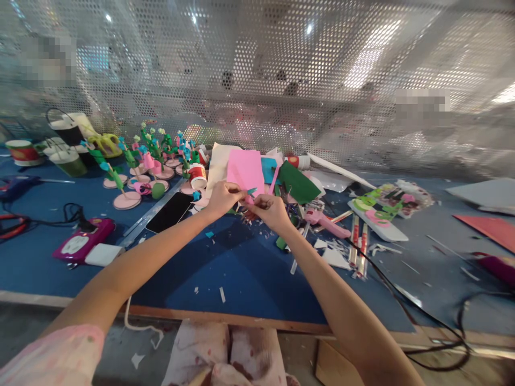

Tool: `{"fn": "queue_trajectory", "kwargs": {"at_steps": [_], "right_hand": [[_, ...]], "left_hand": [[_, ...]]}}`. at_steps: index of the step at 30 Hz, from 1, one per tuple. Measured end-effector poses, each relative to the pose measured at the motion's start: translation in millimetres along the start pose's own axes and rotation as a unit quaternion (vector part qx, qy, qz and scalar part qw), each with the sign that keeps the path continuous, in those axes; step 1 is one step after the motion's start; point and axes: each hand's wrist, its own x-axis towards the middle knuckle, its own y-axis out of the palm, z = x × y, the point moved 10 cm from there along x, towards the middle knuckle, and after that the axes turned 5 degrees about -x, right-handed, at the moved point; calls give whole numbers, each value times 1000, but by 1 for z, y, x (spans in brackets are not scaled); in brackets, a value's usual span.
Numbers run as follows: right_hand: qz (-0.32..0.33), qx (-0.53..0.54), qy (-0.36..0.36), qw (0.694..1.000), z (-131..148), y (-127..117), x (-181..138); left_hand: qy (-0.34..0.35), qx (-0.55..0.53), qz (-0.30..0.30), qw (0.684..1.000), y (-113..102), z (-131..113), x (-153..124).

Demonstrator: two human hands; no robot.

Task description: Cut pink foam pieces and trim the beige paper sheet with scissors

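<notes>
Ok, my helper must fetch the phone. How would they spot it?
On the blue table, find the left hand and look left of it, just beyond the forearm. The phone lies there beside a long clear strip. Unlike the colourful craft flowers nearby, it is a flat black rectangle.

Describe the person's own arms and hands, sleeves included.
The left hand and right hand wear no gloves. A pale pink sleeve with faint spots shows high on the left arm; the right arm is bare to the picture's edge.
</notes>
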Motion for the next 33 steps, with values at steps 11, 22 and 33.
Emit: {"fn": "queue_trajectory", "kwargs": {"at_steps": [11,22,33], "right_hand": [[-77,-371,-210,901,35,-7,-13],[-269,-339,-161,887,36,-45,-25],[-158,-383,-161,896,32,-20,-13]], "left_hand": [[-165,-154,175,958,30,39,-3],[-95,-168,119,974,26,15,-4],[-153,-281,-8,947,16,32,-7]]}}
